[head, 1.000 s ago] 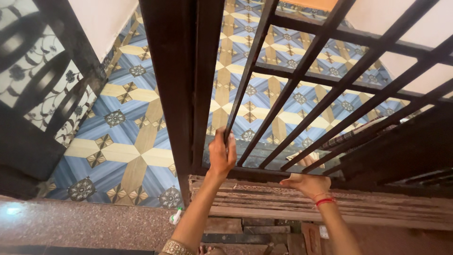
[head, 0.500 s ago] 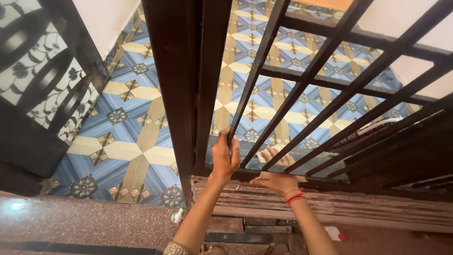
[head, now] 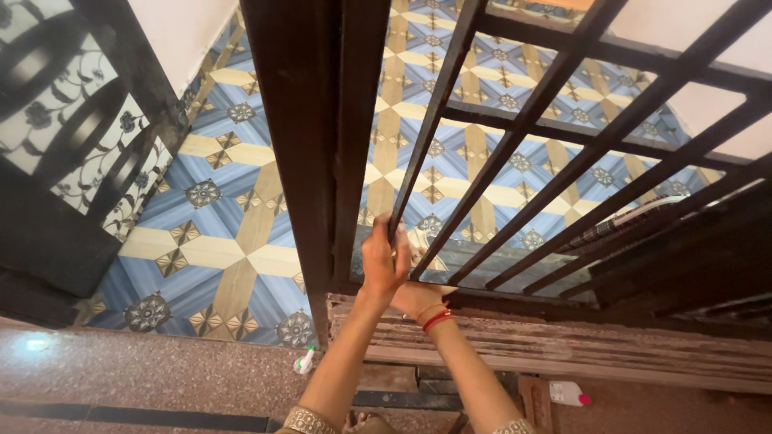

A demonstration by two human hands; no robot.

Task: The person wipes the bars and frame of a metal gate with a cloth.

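A dark metal grille [head: 563, 128] with slanting bars fills the upper right of the head view. My left hand [head: 384, 261] is wrapped round the lowest part of the leftmost bar [head: 426, 128]. Just below and behind it, my right hand [head: 416, 296] lies at the grille's bottom rail [head: 523, 304]. A red band [head: 435, 319] circles that wrist. My left hand covers most of my right hand's fingers, so I cannot tell whether they hold anything.
A worn wooden sill [head: 579, 347] runs under the grille. On the speckled stone ledge [head: 121, 370] stand a small white bottle with a green tip [head: 304, 361] and a white bottle with a pink cap [head: 568, 394]. A thick dark post [head: 297, 161] and a black patterned door [head: 72, 161] stand at the left, over a blue and beige tiled floor [head: 217, 241].
My right hand has slid left along the bottom rail until it sits under my left hand. My left hand has stayed on the same bar.
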